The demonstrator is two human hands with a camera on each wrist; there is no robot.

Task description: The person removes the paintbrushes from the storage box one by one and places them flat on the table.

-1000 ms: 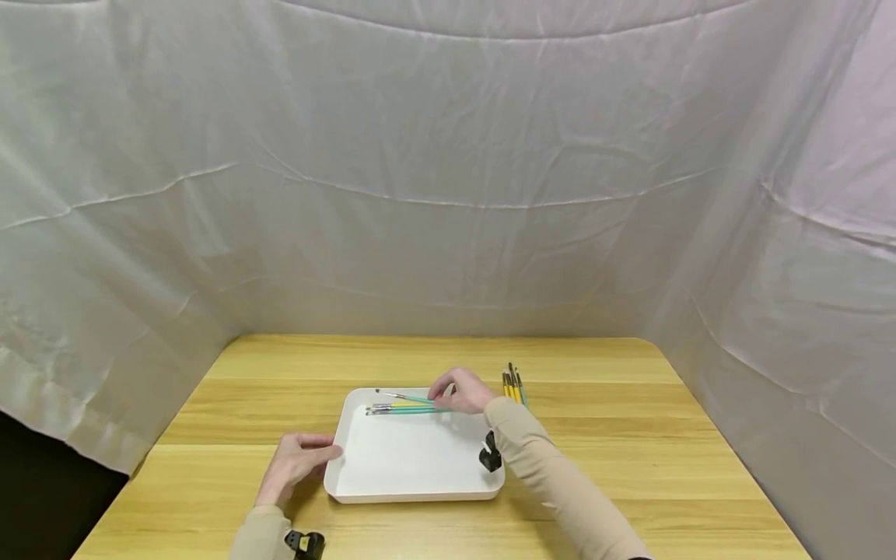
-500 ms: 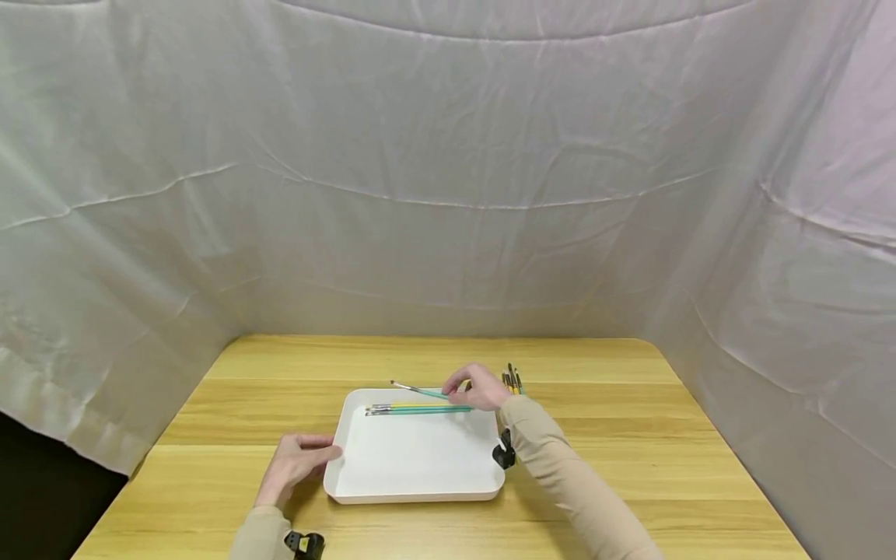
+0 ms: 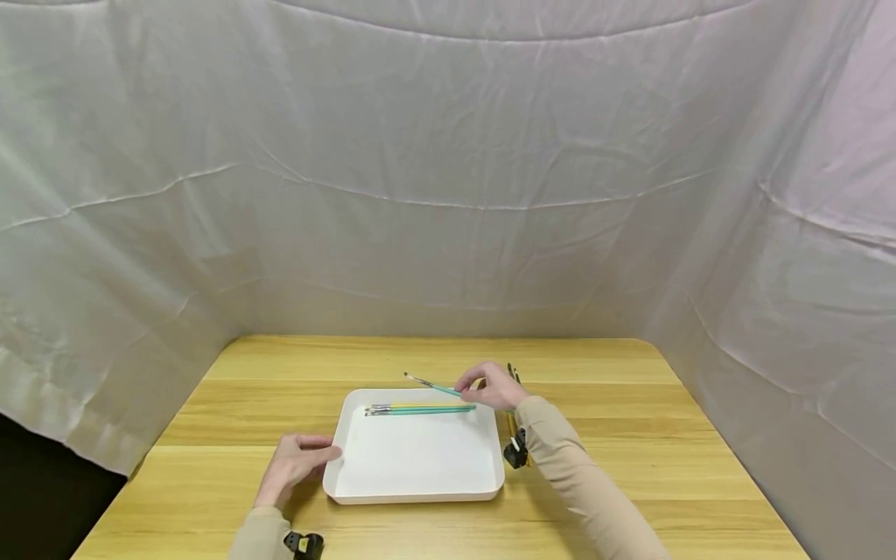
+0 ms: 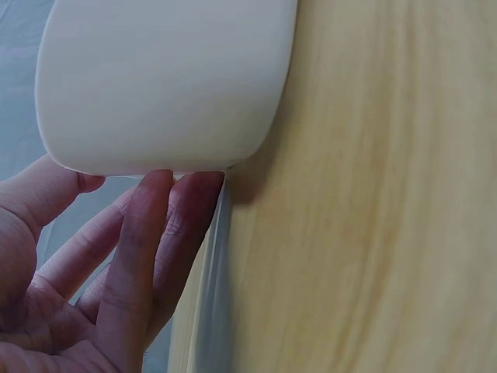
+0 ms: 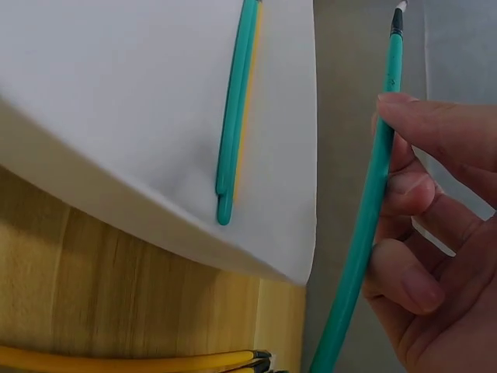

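A white tray lies on the wooden table. In it, near the far rim, rest a teal brush and a yellow brush side by side; the right wrist view shows them too. My right hand pinches another teal brush above the tray's far right corner, its tip pointing left. My left hand rests against the tray's left rim, with straight fingers touching the tray's outer wall.
More yellow and teal brushes lie on the table right of the tray, mostly hidden behind my right hand; their ends show in the right wrist view. White cloth hangs round the table on three sides.
My right hand has lifted the teal brush off the tray and carried it to the right and up. The left hand and the tray have stayed put.
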